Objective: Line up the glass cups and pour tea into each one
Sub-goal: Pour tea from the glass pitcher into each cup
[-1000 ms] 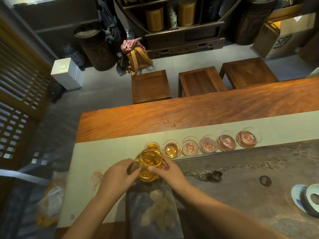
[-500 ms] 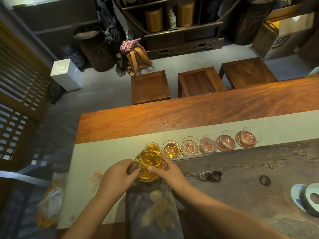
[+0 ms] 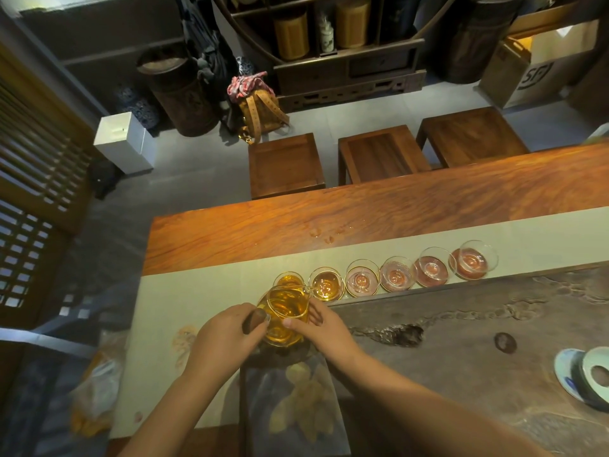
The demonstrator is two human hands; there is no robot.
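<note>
We see the left hand (image 3: pixel 227 334) curled round the dark wooden handle (image 3: pixel 254 320) of a glass pitcher (image 3: pixel 285 316), fingers and thumb wrapped about it. The right hand (image 3: pixel 321 328) steadies the pitcher from the other side: its thumb presses the near wall of the glass and its fingers curve round the far side, under the rim. The pitcher holds amber tea and is tipped so that its spout (image 3: pixel 309 288) reaches toward the second cup in the row; whether tea is running from the spout we cannot tell.

Beyond the hands, six glass cups stand in a line along the pale table runner (image 3: pixel 197 291), rims close together. The first cup (image 3: pixel 289 281), just behind the pitcher, is filled with golden tea. The second cup (image 3: pixel 326 285) holds a darker amber pool. The third cup (image 3: pixel 362 278), fourth cup (image 3: pixel 396 274), fifth cup (image 3: pixel 432 268) and sixth cup (image 3: pixel 473 260) look pinkish over the runner; how much they hold we cannot tell.

The runner lies on a long wooden table (image 3: pixel 362 212), with a few wet drops (image 3: pixel 324 234) on the bare wood behind the cups. To the right of the hands is a dark stone tea tray (image 3: pixel 461 324), and at its far right edge a pale ceramic lid and saucer (image 3: pixel 586 377). Three wooden stools (image 3: pixel 285 166) stand on the floor across the table.
</note>
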